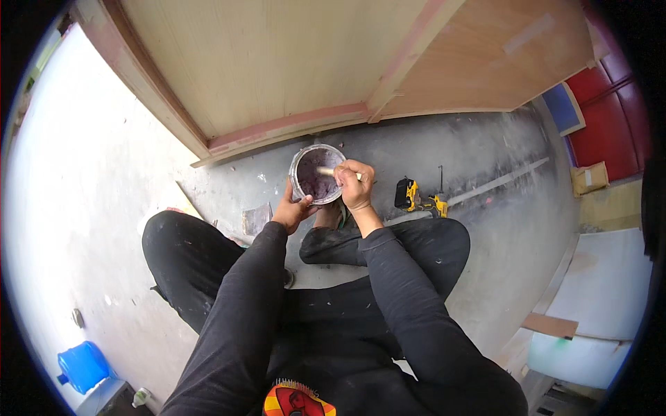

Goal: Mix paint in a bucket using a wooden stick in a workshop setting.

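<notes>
A round tub [295,171] of lumpy purplish-grey paste [316,186] is tilted up in front of me, over the floor and close to my foot. My left hand [294,211] is wrapped round its lower left side, with the thumb near the rim. Above the tub's right side, my right hand [356,184] is closed round a pale stick-like handle [325,170]. The handle's far end reaches into the tub; the paste and the angle hide what is on it.
A wooden panelled frame [277,62] stands just ahead. On the floor to the right lies a yellow-and-black cordless drill [436,206]; a thin flat piece [257,219] lies left of the tub. A blue water jug [83,366] is at lower left, a cardboard box [590,179] far right.
</notes>
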`<state>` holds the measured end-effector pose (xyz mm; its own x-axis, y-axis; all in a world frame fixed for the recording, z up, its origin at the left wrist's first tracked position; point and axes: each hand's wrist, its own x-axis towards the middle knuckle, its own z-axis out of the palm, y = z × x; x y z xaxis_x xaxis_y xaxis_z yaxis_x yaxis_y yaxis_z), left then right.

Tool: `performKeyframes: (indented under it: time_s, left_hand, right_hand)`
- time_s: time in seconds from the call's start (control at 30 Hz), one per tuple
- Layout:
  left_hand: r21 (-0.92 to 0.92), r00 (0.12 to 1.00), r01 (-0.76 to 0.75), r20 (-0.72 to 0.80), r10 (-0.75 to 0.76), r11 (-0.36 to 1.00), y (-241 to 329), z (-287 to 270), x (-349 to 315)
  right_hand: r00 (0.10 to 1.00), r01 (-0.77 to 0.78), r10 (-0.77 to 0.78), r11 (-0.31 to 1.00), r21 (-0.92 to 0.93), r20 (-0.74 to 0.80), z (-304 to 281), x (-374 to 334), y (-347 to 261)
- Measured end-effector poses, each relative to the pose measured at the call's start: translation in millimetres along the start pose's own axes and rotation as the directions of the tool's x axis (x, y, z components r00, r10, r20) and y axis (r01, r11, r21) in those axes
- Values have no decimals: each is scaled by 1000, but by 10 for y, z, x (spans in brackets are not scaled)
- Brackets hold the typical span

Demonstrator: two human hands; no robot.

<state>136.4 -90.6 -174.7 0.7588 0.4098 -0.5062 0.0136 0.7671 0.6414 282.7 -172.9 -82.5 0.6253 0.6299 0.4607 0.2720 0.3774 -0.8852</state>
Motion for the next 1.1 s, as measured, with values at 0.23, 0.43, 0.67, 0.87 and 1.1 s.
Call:
performKeyframes:
  time_s: [0.23, 0.43, 0.67, 0.87, 1.1]
  left_hand:
    - [-122, 996, 12, -82, -22, 992, 126, -164, 41]
    - [-103, 997, 0, -72, -7, 995, 124, -130, 171]
    - [-22, 986, 31, -162, -34, 999, 166, 35, 90]
    - [314, 980, -24, -183, 85, 949, 110, -92, 118]
    - [262, 894, -107, -397, 208, 959, 233, -277, 524]
  right_hand:
    - [996, -68, 74, 993, 97, -57, 44, 19, -236]
    - [999, 36, -35, 993, -114, 8, 107, 160, 107]
    - [964, -238, 259, 940, 243, -57, 57, 180, 43]
    - [967, -253, 255, 959, 131, 0, -25, 223, 64]
    - [970, -202, 239, 901, 385, -49, -131, 188, 296]
